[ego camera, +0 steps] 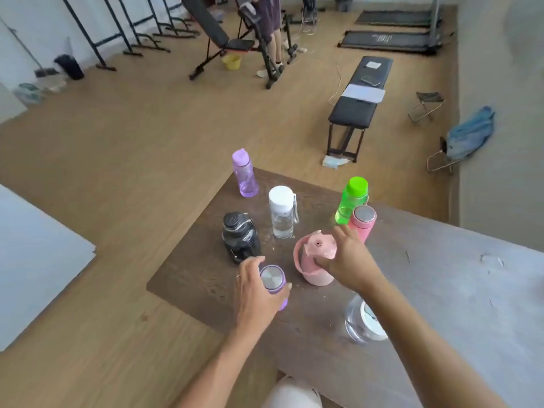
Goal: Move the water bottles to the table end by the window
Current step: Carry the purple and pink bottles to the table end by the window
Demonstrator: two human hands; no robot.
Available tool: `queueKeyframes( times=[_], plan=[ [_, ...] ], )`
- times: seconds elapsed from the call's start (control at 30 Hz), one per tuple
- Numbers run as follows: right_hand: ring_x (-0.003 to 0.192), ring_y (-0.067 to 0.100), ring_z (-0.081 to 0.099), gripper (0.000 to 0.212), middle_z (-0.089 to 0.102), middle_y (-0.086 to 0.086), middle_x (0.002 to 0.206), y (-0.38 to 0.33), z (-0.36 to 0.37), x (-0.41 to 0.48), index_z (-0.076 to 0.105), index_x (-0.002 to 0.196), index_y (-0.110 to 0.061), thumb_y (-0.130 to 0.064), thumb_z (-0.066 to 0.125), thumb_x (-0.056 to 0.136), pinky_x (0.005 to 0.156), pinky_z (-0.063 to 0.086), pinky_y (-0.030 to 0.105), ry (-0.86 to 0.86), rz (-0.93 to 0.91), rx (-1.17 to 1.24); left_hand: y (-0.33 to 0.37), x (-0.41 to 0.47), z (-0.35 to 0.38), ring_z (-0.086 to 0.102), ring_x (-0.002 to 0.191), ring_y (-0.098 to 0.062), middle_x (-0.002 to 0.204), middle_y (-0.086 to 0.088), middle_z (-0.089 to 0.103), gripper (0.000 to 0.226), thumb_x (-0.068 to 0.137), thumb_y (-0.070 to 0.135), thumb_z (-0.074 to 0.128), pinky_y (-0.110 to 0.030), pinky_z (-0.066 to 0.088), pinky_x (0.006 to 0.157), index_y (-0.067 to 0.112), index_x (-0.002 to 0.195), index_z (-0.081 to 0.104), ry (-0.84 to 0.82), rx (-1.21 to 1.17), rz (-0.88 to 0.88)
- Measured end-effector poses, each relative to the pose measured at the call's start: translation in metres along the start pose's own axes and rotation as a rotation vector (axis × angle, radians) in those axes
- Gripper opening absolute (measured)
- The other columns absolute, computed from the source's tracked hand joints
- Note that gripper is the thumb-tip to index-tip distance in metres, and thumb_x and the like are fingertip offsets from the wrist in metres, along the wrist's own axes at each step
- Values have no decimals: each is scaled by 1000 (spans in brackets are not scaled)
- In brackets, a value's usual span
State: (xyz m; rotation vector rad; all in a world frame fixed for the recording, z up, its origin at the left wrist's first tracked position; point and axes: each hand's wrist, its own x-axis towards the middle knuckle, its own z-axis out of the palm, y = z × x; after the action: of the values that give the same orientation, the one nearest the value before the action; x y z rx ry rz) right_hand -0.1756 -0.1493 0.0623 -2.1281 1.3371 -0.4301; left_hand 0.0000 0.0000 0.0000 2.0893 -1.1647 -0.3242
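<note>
Several water bottles stand on the dark wooden table. My left hand is wrapped around a small purple bottle with a steel cap near the front edge. My right hand grips the side of a wide pink jug. Behind them are a black bottle, a clear bottle with a white cap, a tall purple bottle, a green bottle and a pink flask. A clear bottle sits under my right forearm.
The table's right part is pale grey. Beyond it on the wooden floor are a black bench, exercise machines, treadmills and a folding stool with a blue cloth. A person stands by the machines at the back.
</note>
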Motion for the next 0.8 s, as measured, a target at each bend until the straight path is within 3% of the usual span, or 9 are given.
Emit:
queueKeyframes(
  times=[0.1,0.17,0.3,0.4,0.5,0.67,0.73,0.8],
  plan=[
    [133,39,42,89,44,9,146,-1,17,22,48,147,-24,-45,84,69,108,42,49,-104,23,-212,-5,-3,8,60,118,-16,129,15,58,89,56,58,87,-39,51,97,32,131,49,-56,-66,-156],
    [140,40,35,97,36,8,154,4,28,28,40,152,-30,-46,83,67,110,42,53,-184,67,-265,-11,-6,15,64,114,-14,123,19,63,85,54,54,89,-38,53,93,35,127,51,-75,-92,-233],
    [123,44,51,76,51,12,136,18,42,36,48,136,-20,-39,76,68,101,46,46,-232,36,-300,-19,-9,23,71,101,-19,108,16,74,70,56,59,77,-39,58,82,35,119,60,-78,-133,-257],
    [107,42,56,78,52,10,128,13,37,40,45,133,-22,-34,82,66,82,56,46,-253,7,-355,-19,-8,23,72,99,-24,105,11,75,70,57,56,76,-40,57,82,30,120,63,-58,-171,-261],
    [106,39,57,76,53,7,123,15,25,28,49,132,-26,-37,81,64,71,57,43,-205,-32,-379,-1,-6,18,72,99,-28,102,13,74,66,58,52,81,-39,57,80,32,117,62,-93,-188,-230],
    [109,30,59,70,56,-4,129,13,-33,-21,53,129,-34,-47,74,64,63,52,37,17,-49,-240,58,-2,-7,72,92,-28,99,4,73,69,54,62,75,-36,54,81,30,113,61,65,-197,35],
    [110,27,58,68,56,-8,131,11,-75,-51,52,127,-37,-55,66,63,64,57,41,162,-14,-159,102,3,-15,70,101,-5,103,0,74,66,60,55,80,-22,52,89,19,114,65,106,-290,248],
    [109,23,59,69,57,-10,129,15,-116,-75,53,126,-39,-60,62,61,70,57,40,286,57,-100,131,16,-15,62,107,15,111,13,73,59,64,48,83,-14,48,94,27,116,65,100,-381,447]
  ],
)
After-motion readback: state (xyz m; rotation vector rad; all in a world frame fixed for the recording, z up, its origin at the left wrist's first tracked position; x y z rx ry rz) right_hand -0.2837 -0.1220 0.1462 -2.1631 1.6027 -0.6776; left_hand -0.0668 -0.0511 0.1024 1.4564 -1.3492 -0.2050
